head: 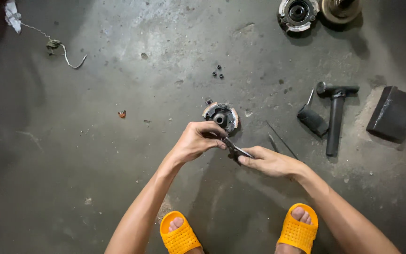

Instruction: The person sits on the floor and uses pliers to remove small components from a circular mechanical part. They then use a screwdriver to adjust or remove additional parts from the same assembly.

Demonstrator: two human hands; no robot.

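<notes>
The small dark metal tool [236, 151] held between the two hands is hard to make out: only a thin shiny blade-like strip and a dark body show, and the rest is hidden by fingers. It sits low in the middle of the view, just above the grey concrete floor [118, 178] and just in front of a round dark metal part with a rusty rim [221, 115] lying on that floor. The left hand [197, 140] curls its fingers closed around the tool's upper end, fingertips pointing down. The right hand [268, 161] pinches the lower end with fingers closed. What exactly each fingertip presses is too small to tell.

At the top edge, a round silver and black hub [298, 13] and a brass-coloured disc [340, 8] are partly cut off. To the right lie a black hammer-shaped tool [335, 117], a short black handle [312, 119] and a dark rectangular block [393, 114]. Three tiny dark bits [218, 72] lie above the round part. Two orange perforated slippers [298, 230] show at the bottom edge, partly cut off.
</notes>
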